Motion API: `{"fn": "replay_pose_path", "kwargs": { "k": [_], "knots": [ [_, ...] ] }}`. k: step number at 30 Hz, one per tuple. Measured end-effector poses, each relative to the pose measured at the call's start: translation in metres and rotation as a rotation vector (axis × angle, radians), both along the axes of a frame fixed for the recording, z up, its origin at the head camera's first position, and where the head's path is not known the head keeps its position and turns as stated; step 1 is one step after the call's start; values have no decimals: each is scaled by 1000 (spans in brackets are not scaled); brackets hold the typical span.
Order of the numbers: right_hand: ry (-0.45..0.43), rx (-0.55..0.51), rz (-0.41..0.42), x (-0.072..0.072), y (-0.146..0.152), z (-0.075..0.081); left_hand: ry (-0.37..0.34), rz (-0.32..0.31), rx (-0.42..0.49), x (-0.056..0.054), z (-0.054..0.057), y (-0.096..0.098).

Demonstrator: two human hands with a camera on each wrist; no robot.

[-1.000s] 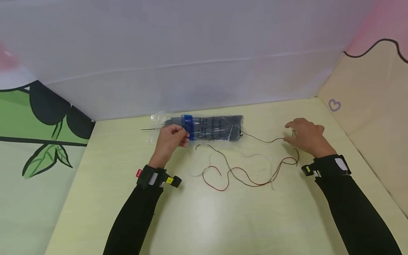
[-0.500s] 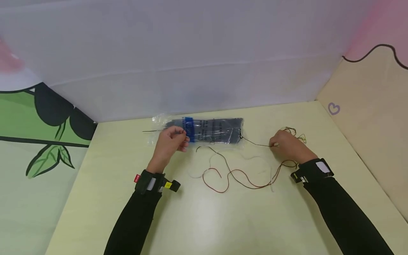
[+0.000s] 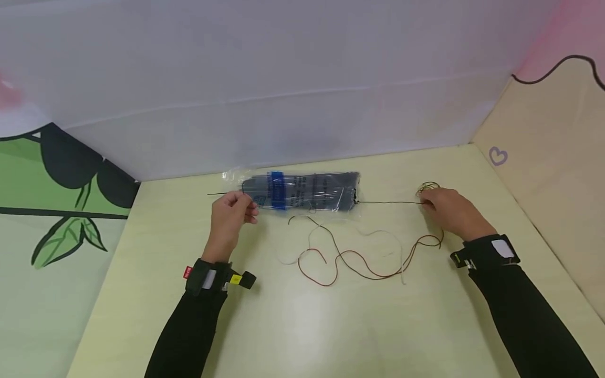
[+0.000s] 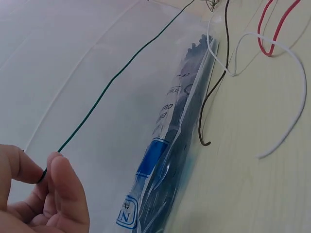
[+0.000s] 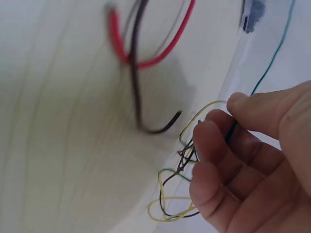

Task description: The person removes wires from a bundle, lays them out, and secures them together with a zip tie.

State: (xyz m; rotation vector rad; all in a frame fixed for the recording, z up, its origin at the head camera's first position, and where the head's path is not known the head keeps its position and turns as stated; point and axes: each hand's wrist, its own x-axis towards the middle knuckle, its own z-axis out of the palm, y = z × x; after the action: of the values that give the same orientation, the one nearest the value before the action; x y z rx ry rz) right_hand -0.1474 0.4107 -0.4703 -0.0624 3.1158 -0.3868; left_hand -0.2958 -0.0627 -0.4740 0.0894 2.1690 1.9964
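Observation:
My left hand (image 3: 230,212) pinches a thin green wire (image 4: 112,79) between thumb and forefinger, at the left end of the bag. A short stretch of the wire sticks out left of the fingers in the head view. From there it runs nearly straight over to my right hand (image 3: 451,211), which pinches it between thumb and fingers. Beside the right fingers lies a loose tangle of yellow, black and green wires (image 5: 167,194). A clear plastic bag of dark cable ties (image 3: 326,191) with a blue band lies on the table, behind the wire in the left wrist view.
Red wire (image 3: 314,279), black wire (image 4: 224,48) and white wire (image 4: 296,58) lie in loose curves on the pale table (image 3: 302,336), in front of the bag. A white backdrop (image 3: 293,94) closes the far side, with printed panels left and right.
My left hand has moved left along the bag. My right hand came in from the right, took the green wire and drew back right; the wire has gone from slack to nearly straight.

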Motion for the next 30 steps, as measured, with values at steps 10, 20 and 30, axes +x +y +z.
{"fn": "replay_pose_path", "kwargs": {
  "k": [10, 20, 30],
  "knots": [
    [20, -27, -151, 24, 28, 4, -106, -66, -56, 16, -7, -31],
    [-82, -116, -58, 54, 15, 23, -46, -266, -562, 43, -24, -35],
    [-258, -142, -94, 79, 10, 9, 125, -387, -927, 50, -19, -21]
  ]
}}
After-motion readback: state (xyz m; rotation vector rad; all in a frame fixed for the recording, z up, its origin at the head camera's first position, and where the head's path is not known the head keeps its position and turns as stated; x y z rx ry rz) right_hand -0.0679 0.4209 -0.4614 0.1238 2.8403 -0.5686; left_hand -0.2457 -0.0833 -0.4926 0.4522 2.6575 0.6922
